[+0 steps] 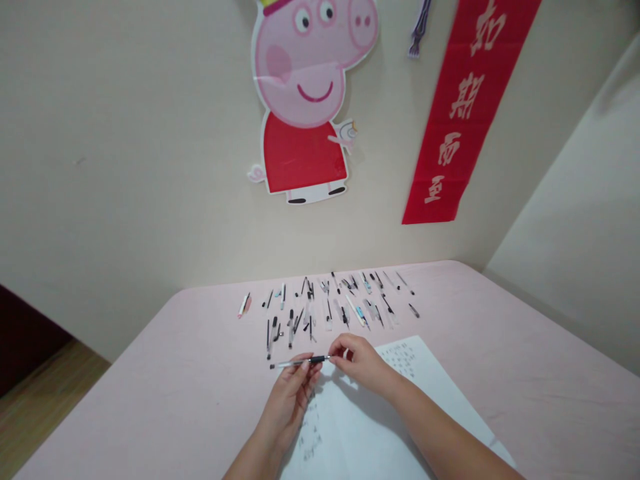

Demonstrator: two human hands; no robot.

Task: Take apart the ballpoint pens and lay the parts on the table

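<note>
A gel pen (295,363) with a clear barrel and black grip lies level across the fingers of my left hand (296,390), thumb pressed on it. Its dark end points left. The thumb and forefinger of my right hand (357,360) are pinched together at the pen's tip end; whether they hold the tip or a small part is too small to tell. Beneath both hands is a white sheet of paper (365,427) with handwriting along its left side and upper right corner.
Pens and pen parts lie in two rough rows, the far row (310,290) near the wall and the near row (290,327) before my hands. The pink-covered table (150,400) meets a wall with a pig cutout (305,153) and a red banner (450,133).
</note>
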